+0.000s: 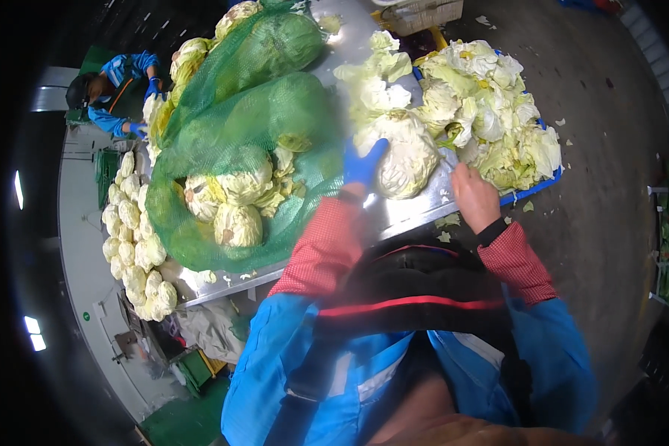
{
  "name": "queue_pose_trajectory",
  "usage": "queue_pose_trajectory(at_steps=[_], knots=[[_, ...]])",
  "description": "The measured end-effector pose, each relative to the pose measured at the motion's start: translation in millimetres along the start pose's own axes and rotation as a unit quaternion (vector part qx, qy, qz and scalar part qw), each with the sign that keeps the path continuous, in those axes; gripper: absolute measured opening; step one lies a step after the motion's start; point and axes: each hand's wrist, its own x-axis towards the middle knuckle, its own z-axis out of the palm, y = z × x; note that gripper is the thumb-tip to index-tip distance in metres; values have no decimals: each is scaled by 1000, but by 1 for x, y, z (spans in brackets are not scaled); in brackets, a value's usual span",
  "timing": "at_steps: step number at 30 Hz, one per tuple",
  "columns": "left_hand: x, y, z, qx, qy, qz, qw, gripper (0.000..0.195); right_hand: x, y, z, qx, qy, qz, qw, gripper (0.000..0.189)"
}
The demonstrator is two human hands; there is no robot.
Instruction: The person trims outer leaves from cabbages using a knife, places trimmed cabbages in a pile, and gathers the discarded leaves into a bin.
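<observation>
A pale cabbage head (406,156) sits on the metal table (393,214) in front of me. My left hand (364,161), in a blue glove, grips its left side with thumb and fingers spread. My bare right hand (475,195) is closed around what looks like a small knife, just right of the cabbage. A bit of its blade (449,158) shows; the handle is hidden in the fist. Loose outer leaves (382,83) lie behind the cabbage.
To the left, green mesh sacks (223,134) hold several cabbages. Trimmed cabbages (131,223) are piled at the far left, near a co-worker (114,92) in blue gloves. A blue-rimmed crate (535,187) heaped with leaves stands at right. Leaf scraps (449,220) litter the floor.
</observation>
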Motion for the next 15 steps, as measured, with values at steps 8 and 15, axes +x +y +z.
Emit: queue_pose_trajectory(at_steps=[8, 15], knots=[[-22, 17, 2, -57, -3, -46, 997, 86, 49, -9, -24, 264, -6, 70, 962, 32], [-49, 26, 0, -170, -73, 29, 982, 80, 115, 17, 16, 123, 69, 43, 989, 24]])
